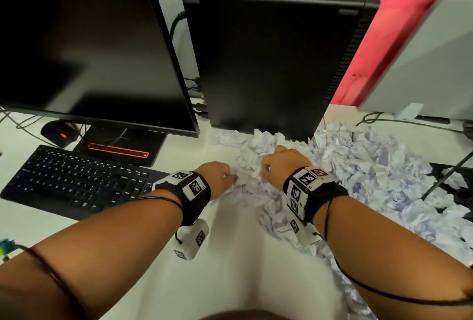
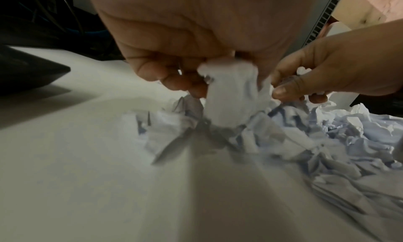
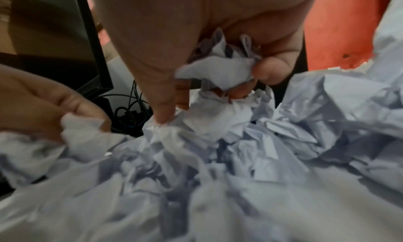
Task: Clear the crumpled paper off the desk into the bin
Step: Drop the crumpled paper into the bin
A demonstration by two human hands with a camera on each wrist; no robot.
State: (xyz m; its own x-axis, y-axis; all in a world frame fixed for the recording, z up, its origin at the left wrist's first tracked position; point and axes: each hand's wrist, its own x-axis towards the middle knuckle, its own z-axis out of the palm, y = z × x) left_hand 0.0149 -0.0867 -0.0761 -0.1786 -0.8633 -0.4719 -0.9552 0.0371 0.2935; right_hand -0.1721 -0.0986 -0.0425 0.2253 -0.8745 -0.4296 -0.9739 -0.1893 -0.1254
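Dark keyboard [image 1: 76,181] and monitor [image 1: 84,45] at the left, left hand [image 1: 217,178] pinching crumpled paper [image 2: 231,94] at the pile's edge, right hand [image 1: 284,163] clutching a wad [image 3: 218,69], paper pile [image 1: 371,178] spread over the white counter [image 1: 230,268] to the right.

Creased matt white paper [image 1: 358,166] lies lower right on a smooth matt desk [image 1: 230,268]; glossy black monitor [image 1: 89,38] upper left.
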